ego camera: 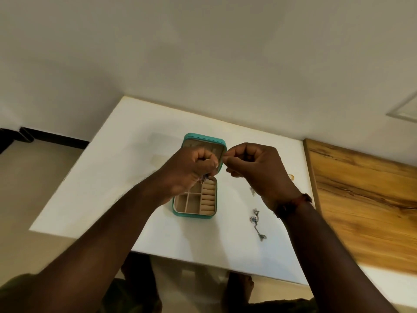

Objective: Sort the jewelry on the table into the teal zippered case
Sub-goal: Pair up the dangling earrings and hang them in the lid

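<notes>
The teal zippered case (192, 214) lies open in the middle of the white table (108, 168), lid raised at the back, beige compartments and ring rolls showing. Both hands are raised above it with fingers curled. My left hand (191, 168) pinches a thin necklace whose small dark pendant (203, 179) dangles just over the case's rear compartment. My right hand (257, 170) pinches the other end of the chain close to the left fingertips; the chain itself is too fine to see clearly.
A silver pendant piece with a chain (257, 222) lies on the table right of the case. A small silver item (253, 191) and a gold ring (291, 176) sit near my right wrist. A wooden board (361, 199) borders the table's right side.
</notes>
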